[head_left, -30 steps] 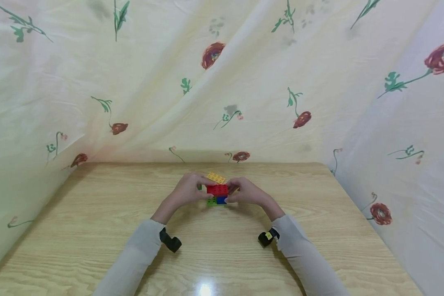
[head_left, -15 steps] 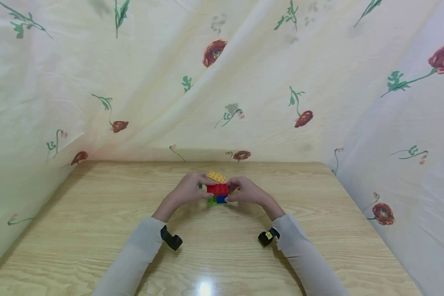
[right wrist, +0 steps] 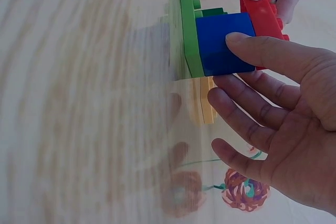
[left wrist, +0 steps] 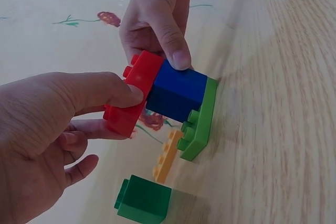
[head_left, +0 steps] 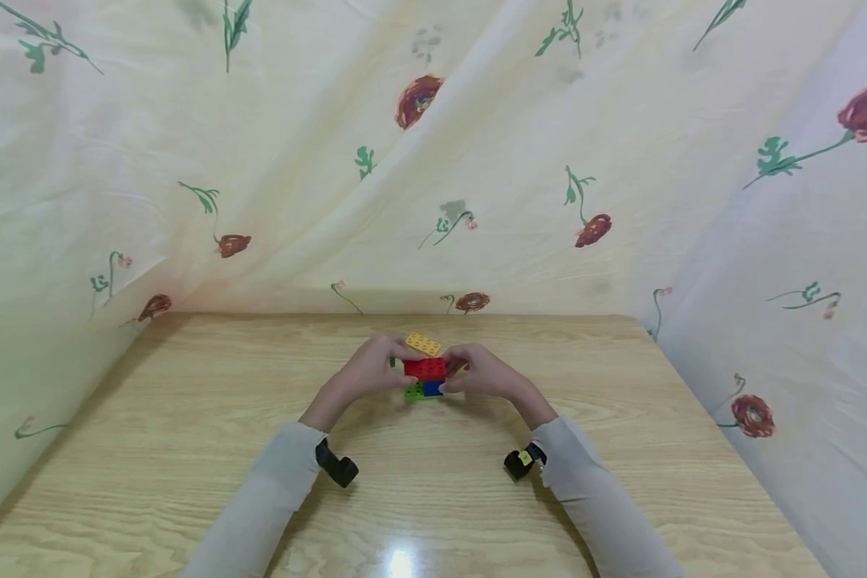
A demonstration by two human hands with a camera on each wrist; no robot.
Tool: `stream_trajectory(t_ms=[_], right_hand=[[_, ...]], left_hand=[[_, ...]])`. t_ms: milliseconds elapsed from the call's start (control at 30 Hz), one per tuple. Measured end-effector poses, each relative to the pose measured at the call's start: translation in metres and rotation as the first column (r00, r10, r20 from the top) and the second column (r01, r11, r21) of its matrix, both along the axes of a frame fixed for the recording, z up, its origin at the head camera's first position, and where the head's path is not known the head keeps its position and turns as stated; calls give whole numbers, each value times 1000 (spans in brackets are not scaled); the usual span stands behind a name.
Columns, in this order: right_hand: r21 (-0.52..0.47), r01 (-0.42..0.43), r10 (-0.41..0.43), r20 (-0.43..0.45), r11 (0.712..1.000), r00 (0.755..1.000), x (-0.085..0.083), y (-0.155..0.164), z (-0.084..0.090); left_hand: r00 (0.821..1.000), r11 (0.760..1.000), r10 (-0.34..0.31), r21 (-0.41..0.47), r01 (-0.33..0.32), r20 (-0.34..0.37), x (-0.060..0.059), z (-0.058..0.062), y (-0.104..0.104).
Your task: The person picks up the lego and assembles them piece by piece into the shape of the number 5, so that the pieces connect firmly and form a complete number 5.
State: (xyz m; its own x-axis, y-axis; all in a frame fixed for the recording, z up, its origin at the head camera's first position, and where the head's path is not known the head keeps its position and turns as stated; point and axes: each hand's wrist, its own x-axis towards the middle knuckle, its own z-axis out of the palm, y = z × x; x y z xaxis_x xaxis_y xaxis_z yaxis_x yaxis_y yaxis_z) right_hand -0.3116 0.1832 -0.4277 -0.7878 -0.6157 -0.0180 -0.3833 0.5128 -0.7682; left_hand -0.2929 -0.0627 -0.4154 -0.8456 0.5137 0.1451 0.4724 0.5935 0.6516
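Observation:
A small stack stands on the wooden table [head_left: 188,449]: a light green plate [left wrist: 198,121], a blue brick [left wrist: 178,90] on it and a red brick [left wrist: 131,95] on top. My left hand [head_left: 376,371] pinches the red brick [head_left: 425,368] from the left, thumb on its near side. My right hand [head_left: 480,374] holds the blue brick [right wrist: 223,43] with its thumb on the near face, and its other fingers [right wrist: 247,114] spread loosely. The red brick [right wrist: 260,14] sits tilted on the blue one.
A yellow plate [head_left: 423,344] lies just behind the stack, and a dark green brick [left wrist: 143,199] sits beside it on the left. A flowered cloth [head_left: 433,160] hangs behind the table and along both sides.

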Motion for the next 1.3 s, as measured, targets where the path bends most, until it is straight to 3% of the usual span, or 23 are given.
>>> stream_trajectory(t_ms=[533, 867, 1300], right_hand=[[-5, -2, 2, -7, 1000, 1000, -2, 0, 1], [-21, -14, 14, 0, 1000, 1000, -1, 1, 0], [-7, -7, 7, -4, 1000, 1000, 0, 1, 0]], left_hand=[[1000, 1000, 6, -8, -6, -27, -2, -1, -1], [1000, 1000, 24, -20, -23, 10, -2, -2, -1], [999, 998, 37, -51, -38, -22, -1, -1, 0]])
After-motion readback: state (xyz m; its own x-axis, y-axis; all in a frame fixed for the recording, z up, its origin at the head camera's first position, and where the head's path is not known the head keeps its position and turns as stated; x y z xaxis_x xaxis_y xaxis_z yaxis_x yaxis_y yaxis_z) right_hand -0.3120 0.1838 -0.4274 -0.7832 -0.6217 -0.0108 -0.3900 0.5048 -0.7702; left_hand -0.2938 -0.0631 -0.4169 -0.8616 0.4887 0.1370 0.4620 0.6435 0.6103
